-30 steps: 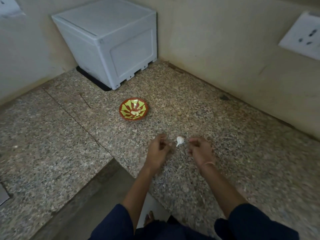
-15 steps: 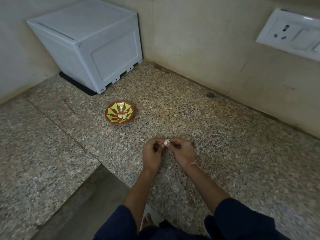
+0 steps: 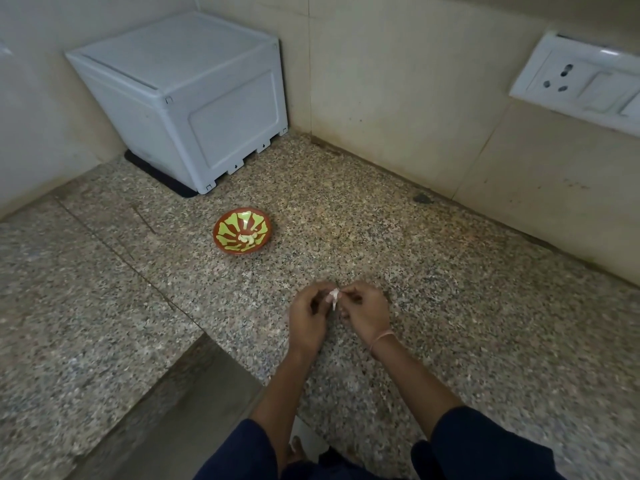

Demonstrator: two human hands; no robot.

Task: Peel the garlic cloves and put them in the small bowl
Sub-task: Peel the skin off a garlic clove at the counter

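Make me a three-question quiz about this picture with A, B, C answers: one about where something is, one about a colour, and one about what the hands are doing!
1. Where is the small red-brown bowl with yellow-green stripes?
A. On the speckled stone counter
B. On a shelf
C. In a sink

2. What colour is the big plastic box in the corner?
A. Black
B. Red
C. White

3. What are the left hand and right hand doing?
A. Lying flat
B. Pinching one small white garlic clove between them
C. Lifting the bowl

Answers:
1 A, the bowl sits on the counter, between the box and the hands.
2 C, its lid and sides are white.
3 B, the fingertips of both hands meet on the clove.
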